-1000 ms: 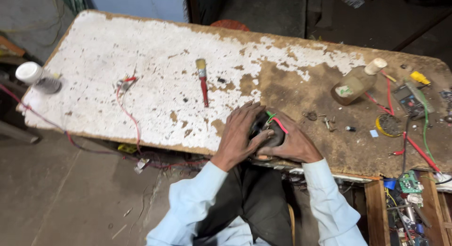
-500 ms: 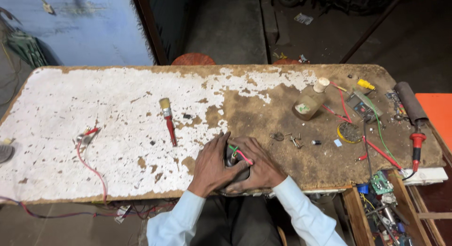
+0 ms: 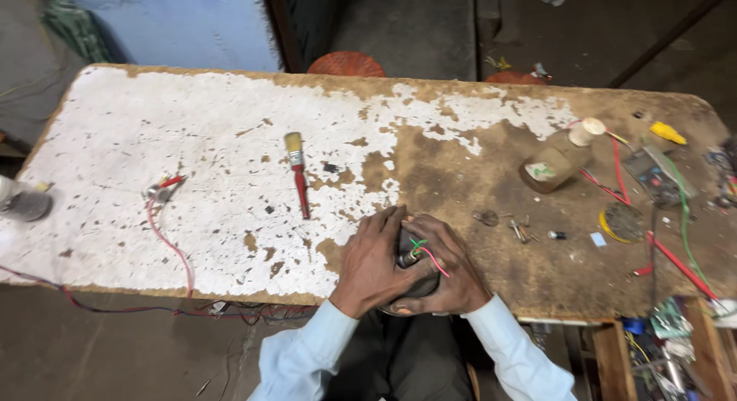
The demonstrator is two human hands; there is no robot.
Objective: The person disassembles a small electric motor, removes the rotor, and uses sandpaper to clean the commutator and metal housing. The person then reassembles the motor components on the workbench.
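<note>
A small dark motor-like part [image 3: 411, 256] is clasped at the near edge of a worn workbench [image 3: 230, 140], the fingers of the left hand [image 3: 376, 263] curled over its left side and those of the right hand [image 3: 449, 266] wrapped around its right. The part is largely hidden by the two hands, which are pressed close together; thin red and green wires [image 3: 424, 250] are seen sticking out between them. Pale blue sleeves [image 3: 307, 355] are worn on both arms.

Just beyond the hands, on the flaking white paint, a red-handled paintbrush [image 3: 297, 174] is laid with its bristles pointing away. Farther left, a red lead with a clip [image 3: 163, 209] is draped over the table edge. To the right (on the bare brown part of the top) a small bottle with a pale cap [image 3: 560, 157] is lying on its side, near a tangle of red and green cables [image 3: 660, 217] and a few screws [image 3: 522, 230].
</note>
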